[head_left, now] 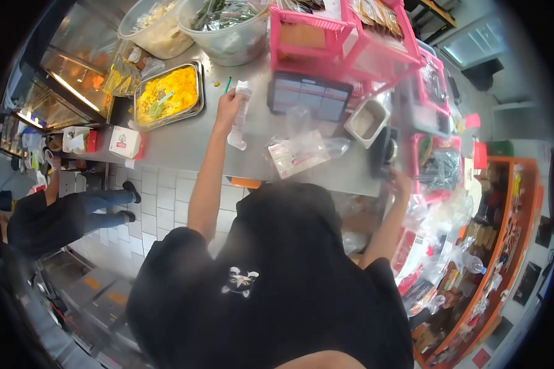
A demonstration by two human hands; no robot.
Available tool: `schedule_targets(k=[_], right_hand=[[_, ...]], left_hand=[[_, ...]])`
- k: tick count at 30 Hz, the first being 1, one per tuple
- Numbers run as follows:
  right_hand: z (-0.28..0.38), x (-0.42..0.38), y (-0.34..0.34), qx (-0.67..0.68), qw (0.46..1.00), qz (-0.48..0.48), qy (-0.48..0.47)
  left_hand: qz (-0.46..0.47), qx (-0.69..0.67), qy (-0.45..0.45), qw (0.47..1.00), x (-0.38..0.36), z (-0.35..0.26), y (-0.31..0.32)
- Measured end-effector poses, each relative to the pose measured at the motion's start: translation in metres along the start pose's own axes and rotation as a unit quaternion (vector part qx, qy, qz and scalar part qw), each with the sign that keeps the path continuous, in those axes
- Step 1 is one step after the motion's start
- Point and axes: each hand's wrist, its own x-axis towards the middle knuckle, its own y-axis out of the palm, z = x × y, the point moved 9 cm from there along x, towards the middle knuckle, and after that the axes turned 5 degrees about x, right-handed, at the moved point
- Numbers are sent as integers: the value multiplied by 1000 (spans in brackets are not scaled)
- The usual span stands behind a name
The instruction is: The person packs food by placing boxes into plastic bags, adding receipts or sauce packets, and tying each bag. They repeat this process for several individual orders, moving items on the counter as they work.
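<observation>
My left hand (229,106) is closed on a long white paper slip (239,117) above the steel counter, with a thin green stick (228,84) beside its fingers. At the counter's right edge is my right hand (400,184), close to a black device (384,152); its fingers are too small and blurred to read. A printed paper bag (298,154) in clear plastic lies between my hands. Behind it stands a tablet (308,97), and a white tub (367,122) sits to its right.
A steel tray (198,111) of yellow food with a spoon is at the left, near a white and red box (125,142). Plastic tubs (226,46) and pink baskets (375,58) line the back. Another person (49,221) stands at far left. Orange shelves (505,246) are at right.
</observation>
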Motion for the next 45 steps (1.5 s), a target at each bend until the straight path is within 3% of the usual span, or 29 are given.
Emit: schedule_targets(k=[2,4,6,9,11,12,13,14,15,17,19,21,23,27,28,30,31,33,35,37,40,42,44,45], right_hand=[[-8,14,6,46,996,71,14],[-29,21,2,100,990,91,42],[-35,12,3,240,951,156,-116],[-36,-27,16,362,917,132,-106],[-51,-20,18,228,948,53,-217],[-65,-4,24,231,947,56,-214],[-69,8,14,72,949,-47,-304],[-56,-6,16,-90,908,-145,-382],[-64,-5,29,-291,886,-143,-331],[-83,-44,25,-239,889,-153,-359],[-18,-84,33,-174,877,-166,-415],[26,-128,49,38,969,1,-246],[75,-161,71,42,970,128,-201],[175,-242,103,50,841,382,-380],[188,-245,104,53,843,378,-380],[201,-269,122,-2,761,491,-424],[204,-272,127,-2,762,490,-424],[204,-267,141,-240,750,370,-493],[199,-262,146,-238,745,357,-510],[189,-253,150,-236,741,347,-524],[166,-216,149,-322,747,330,-479],[137,-182,148,-401,763,346,-370],[112,-150,152,-442,755,326,-359],[99,-133,159,-484,741,304,-352]], left_hand=[[0,-65,14,998,-13,-8,-6],[13,-112,-40,993,-32,-15,-4],[-25,-113,59,992,-56,-61,10],[35,-153,15,988,-77,-72,27],[50,-124,0,991,-88,-75,38],[55,-95,-7,994,-90,-78,41],[75,-79,-3,994,-96,-86,49],[70,-72,-3,995,-101,-91,53],[108,-73,-1,991,-107,-98,64],[141,-77,4,987,-122,-109,78],[195,-39,33,979,-132,-126,98],[249,-38,-10,968,-154,-117,112],[323,-23,-4,946,-161,-135,141],[396,42,-23,917,-172,-131,176],[427,60,-29,902,-176,-129,184],[460,79,-37,883,-185,-125,194],[463,85,-21,882,-187,-126,197],[462,90,-3,882,-190,-130,201],[448,114,62,885,-194,-144,200],[451,150,48,878,-195,-134,190],[472,229,26,851,-194,-90,154],[489,274,19,828,-191,-50,127],[464,218,-108,852,-192,0,101],[466,219,-112,850,-192,21,98]])
